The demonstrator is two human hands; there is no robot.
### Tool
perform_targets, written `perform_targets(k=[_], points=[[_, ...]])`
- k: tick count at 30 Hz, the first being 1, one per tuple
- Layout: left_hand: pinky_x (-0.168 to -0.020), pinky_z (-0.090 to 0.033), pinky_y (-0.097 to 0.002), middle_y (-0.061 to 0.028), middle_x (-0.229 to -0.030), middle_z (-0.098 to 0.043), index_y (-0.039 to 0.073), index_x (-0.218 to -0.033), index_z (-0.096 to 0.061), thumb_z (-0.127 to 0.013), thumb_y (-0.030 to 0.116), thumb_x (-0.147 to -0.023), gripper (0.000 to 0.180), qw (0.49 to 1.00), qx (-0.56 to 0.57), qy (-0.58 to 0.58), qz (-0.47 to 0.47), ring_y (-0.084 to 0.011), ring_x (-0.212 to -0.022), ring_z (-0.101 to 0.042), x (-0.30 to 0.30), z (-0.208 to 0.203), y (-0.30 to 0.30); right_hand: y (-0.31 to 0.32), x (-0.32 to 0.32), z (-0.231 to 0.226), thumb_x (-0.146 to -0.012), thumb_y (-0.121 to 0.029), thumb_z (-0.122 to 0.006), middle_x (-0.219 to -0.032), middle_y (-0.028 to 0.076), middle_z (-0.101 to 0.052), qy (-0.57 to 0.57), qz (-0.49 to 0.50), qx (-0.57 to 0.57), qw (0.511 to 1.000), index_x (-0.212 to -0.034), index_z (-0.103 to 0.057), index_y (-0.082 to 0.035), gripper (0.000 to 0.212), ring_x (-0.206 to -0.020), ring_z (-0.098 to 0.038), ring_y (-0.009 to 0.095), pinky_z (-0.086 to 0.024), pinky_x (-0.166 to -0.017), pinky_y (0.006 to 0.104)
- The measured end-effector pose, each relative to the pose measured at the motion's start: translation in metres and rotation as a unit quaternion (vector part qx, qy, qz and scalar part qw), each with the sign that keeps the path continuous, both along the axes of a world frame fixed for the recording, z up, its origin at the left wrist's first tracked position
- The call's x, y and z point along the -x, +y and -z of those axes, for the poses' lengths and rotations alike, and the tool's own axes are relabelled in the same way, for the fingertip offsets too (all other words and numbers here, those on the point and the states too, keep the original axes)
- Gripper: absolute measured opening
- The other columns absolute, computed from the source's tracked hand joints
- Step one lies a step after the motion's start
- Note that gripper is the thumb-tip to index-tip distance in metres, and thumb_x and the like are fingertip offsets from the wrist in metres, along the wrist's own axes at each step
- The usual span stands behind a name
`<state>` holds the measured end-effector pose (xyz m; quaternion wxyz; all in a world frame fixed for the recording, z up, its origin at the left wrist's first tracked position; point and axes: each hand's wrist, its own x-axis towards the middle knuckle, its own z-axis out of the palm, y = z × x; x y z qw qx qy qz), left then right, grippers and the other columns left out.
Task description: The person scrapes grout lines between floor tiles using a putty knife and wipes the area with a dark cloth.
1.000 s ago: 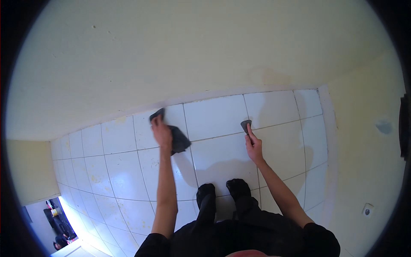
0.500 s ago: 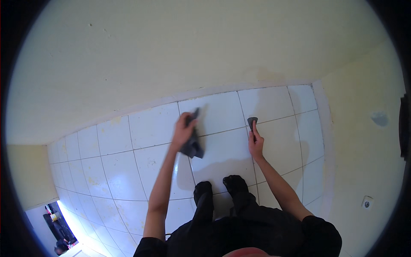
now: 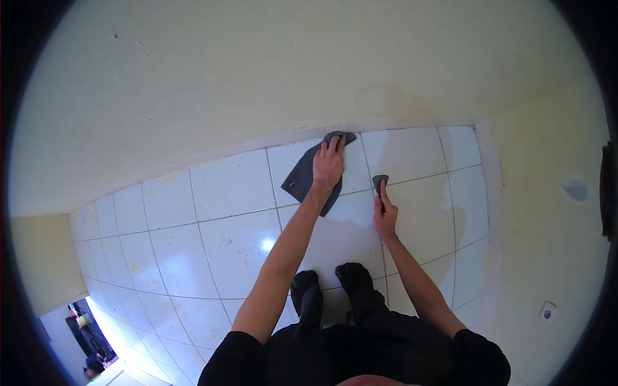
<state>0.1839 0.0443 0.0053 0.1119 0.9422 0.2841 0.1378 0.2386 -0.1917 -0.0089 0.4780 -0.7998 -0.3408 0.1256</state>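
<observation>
My left hand (image 3: 329, 166) presses a dark grey cloth (image 3: 300, 178) onto the white floor tiles (image 3: 241, 183), close to the foot of the far wall. Its fingers are bent into a bunched part of the cloth, and the rest spreads out flat beneath and beside the hand. In my right hand (image 3: 385, 220) is a small scraper with a flared dark blade (image 3: 380, 183), the index finger laid along it. The blade is over a tile right of the cloth; most of the handle is hidden by the fingers.
A pale wall (image 3: 257, 71) rises ahead, and another wall (image 3: 537, 212) with a socket (image 3: 548, 312) stands at the right. My feet in black socks (image 3: 354, 276) are on the tiles below the hands. Yellowish stains mark tiles to the left. A bright doorway (image 3: 96, 334) lies at lower left.
My left hand has moved forward and right with the cloth, up to the wall's foot, and the cloth now lies spread out. My right hand with the scraper has hardly moved.
</observation>
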Motion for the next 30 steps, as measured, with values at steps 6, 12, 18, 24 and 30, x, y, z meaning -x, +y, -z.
perform_targets(k=[6, 12, 18, 24, 30], points=[[-0.094, -0.052, -0.0452, -0.0126, -0.13, -0.056, 0.009, -0.138, -0.058, -0.055, 0.002, -0.083, 0.056, 0.994, 0.042, -0.027, -0.094, -0.0365, -0.11, -0.059, 0.077, 0.003, 0.034, 0.002, 0.004, -0.004, -0.1, -0.005, -0.055, -0.056, 0.002, -0.032, 0.009, 0.009, -0.005, 1.0, -0.152, -0.045, -0.014, 0.053, -0.048, -0.033, 0.009, -0.032, -0.047, 0.024], [-0.087, -0.057, -0.0475, -0.0088, -0.134, -0.05, 0.016, -0.143, -0.053, -0.059, 0.003, -0.083, 0.062, 0.952, 0.02, 0.002, -0.305, -0.0366, -0.111, -0.059, 0.187, -0.001, 0.073, 0.003, 0.0, -0.003, -0.1, -0.008, -0.056, -0.057, 0.003, -0.033, 0.002, -0.004, -0.002, 1.0, -0.152, -0.045, -0.017, 0.054, -0.049, -0.033, 0.01, -0.034, -0.048, 0.0254], [-0.085, -0.054, -0.0517, -0.0143, -0.131, -0.051, 0.011, -0.139, -0.048, -0.065, 0.028, -0.093, 0.052, 0.885, 0.088, -0.033, -0.456, -0.0381, -0.111, -0.061, 0.257, -0.005, 0.08, -0.003, -0.004, 0.001, -0.102, -0.008, -0.054, -0.057, -0.002, -0.032, -0.021, -0.022, 0.009, 0.999, -0.153, -0.043, -0.018, 0.054, -0.051, -0.032, 0.007, -0.032, -0.048, 0.0243], [-0.083, -0.053, -0.0518, -0.0152, -0.124, -0.058, 0.011, -0.125, -0.052, -0.068, 0.028, -0.09, 0.042, 0.904, 0.126, -0.016, -0.408, -0.0398, -0.108, -0.063, 0.286, -0.001, 0.072, 0.001, -0.002, -0.001, -0.1, -0.01, -0.056, -0.054, 0.009, -0.038, -0.033, -0.028, 0.003, 0.999, -0.152, -0.045, -0.02, 0.054, -0.045, -0.037, 0.015, -0.038, -0.047, 0.0286], [-0.085, -0.052, -0.0459, -0.0153, -0.114, -0.066, 0.009, -0.118, -0.059, -0.065, 0.026, -0.09, 0.034, 0.893, 0.245, -0.004, -0.378, -0.0358, -0.104, -0.065, 0.276, -0.03, 0.055, -0.003, -0.004, 0.002, -0.1, -0.011, -0.057, -0.054, 0.01, -0.04, -0.042, -0.024, 0.013, 0.999, -0.152, -0.046, -0.019, 0.054, -0.044, -0.038, 0.017, -0.038, -0.047, 0.0302]])
